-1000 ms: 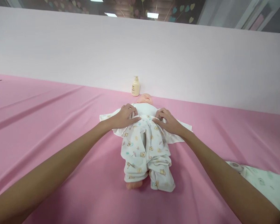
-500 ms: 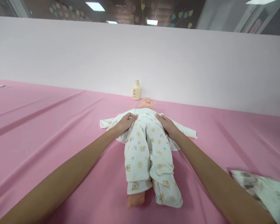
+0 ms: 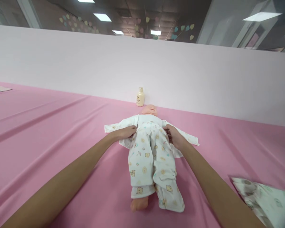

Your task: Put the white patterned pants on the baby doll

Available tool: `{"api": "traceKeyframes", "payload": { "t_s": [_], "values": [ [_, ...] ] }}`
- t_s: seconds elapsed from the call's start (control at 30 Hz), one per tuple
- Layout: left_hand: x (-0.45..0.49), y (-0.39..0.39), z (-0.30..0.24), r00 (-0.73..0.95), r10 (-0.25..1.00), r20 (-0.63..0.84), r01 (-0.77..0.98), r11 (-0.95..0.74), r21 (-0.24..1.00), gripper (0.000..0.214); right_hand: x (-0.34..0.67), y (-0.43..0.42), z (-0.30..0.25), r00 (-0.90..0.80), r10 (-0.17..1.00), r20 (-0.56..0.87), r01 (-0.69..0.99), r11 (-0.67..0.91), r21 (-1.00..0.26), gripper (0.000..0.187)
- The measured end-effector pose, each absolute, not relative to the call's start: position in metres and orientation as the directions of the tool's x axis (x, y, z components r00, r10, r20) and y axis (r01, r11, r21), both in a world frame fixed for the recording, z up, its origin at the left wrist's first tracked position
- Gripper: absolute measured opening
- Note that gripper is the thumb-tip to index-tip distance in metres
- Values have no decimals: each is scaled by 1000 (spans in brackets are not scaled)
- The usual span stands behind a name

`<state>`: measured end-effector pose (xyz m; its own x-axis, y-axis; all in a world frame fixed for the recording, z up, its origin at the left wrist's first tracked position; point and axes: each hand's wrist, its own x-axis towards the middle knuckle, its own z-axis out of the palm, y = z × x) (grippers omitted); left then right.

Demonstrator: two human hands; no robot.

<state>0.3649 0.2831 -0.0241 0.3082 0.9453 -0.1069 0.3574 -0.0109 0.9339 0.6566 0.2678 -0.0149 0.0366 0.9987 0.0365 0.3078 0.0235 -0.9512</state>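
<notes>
A baby doll (image 3: 149,110) lies on its back on the pink sheet (image 3: 49,133), head toward the wall. It wears white printed trousers (image 3: 152,161) with small bears; one bare foot (image 3: 139,203) sticks out at the bottom. An open white top (image 3: 114,127) is spread under it. My left hand (image 3: 124,132) grips the left side of the trousers' waist, fingers curled. On the right side of the waist my right hand (image 3: 173,136) is closed on the cloth.
A cream pump bottle (image 3: 140,97) stands against the pale wall behind the doll's head. A patterned cloth (image 3: 263,198) lies at the lower right. A flat pale item (image 3: 0,89) lies at the far left.
The trousers' waist has been pulled up from the doll's hips to its belly. Both hands have slid from the top of the belly down to its sides.
</notes>
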Motion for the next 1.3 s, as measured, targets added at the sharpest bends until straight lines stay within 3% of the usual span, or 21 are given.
{"api": "traceKeyframes", "payload": {
  "t_s": [0.1,0.23,0.33,0.53,0.9,1.1,1.3],
  "values": [
    [357,279,-17,407,901,-148,393,-26,919,3,669,267,-3,-48,995,-93,261,-77,-962,7],
    [349,273,-10,532,845,-47,350,-169,922,6,688,265,3,-116,971,-209,201,-184,-962,26],
    [346,272,-9,586,810,15,331,-257,908,12,697,264,-2,-199,948,-247,259,-192,-947,28],
    [343,273,-11,643,765,-36,290,-200,936,26,704,261,-6,-362,887,-288,302,-181,-936,38],
    [344,277,-23,616,787,-42,70,-1,998,50,713,261,-23,-492,843,-215,81,-202,-976,56],
    [351,279,-31,537,844,-1,-98,63,993,59,708,264,-31,-536,826,-175,57,-171,-984,39],
    [350,277,-28,542,840,-23,-83,81,993,54,701,262,-36,-560,814,-154,2,-185,-983,35]
  ]
}}
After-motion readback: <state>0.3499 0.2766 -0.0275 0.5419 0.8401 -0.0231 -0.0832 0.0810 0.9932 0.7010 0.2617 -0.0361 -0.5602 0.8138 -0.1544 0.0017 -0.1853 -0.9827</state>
